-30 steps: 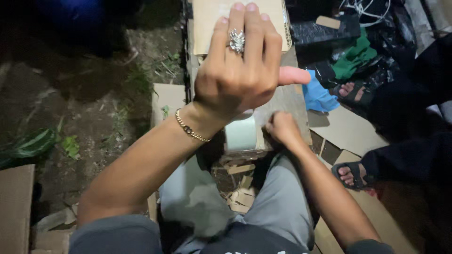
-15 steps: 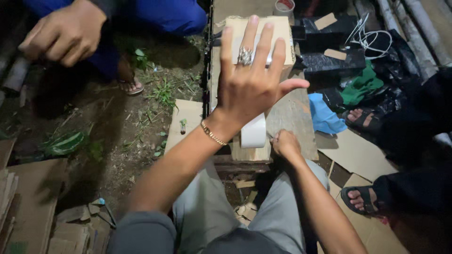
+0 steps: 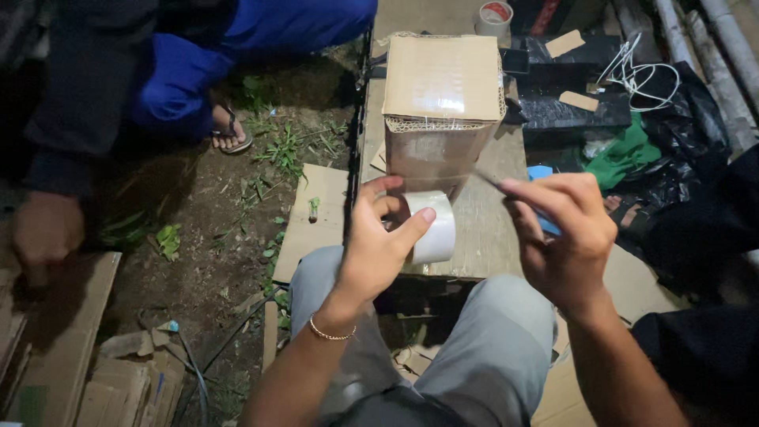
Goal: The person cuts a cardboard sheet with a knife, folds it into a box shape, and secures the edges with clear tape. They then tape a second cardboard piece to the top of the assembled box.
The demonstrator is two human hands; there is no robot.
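Observation:
My left hand (image 3: 378, 251) grips a roll of clear tape (image 3: 435, 231) at the near edge of a wooden bench (image 3: 490, 237). Its thumb and fingers wrap the roll's rim. My right hand (image 3: 563, 237) is closed on a thin blade-like tool (image 3: 489, 179) with a blue handle, its tip pointing toward a taped cardboard box (image 3: 443, 103). The box stands upright on the bench just behind the roll. Both hands hover over my knees, a small gap apart.
A second tape roll (image 3: 494, 16) sits at the bench's far end. Black plastic, white cord (image 3: 640, 75) and green cloth (image 3: 628, 162) lie at the right. A person in blue crouches at the far left, hand (image 3: 43, 233) over cardboard sheets (image 3: 55, 348). Flat cardboard (image 3: 316, 217) lies on the dirt.
My left hand came down from a raised, spread pose and took hold of the tape roll. My right hand lifted off the bench with the thin tool. The view shifted toward the box.

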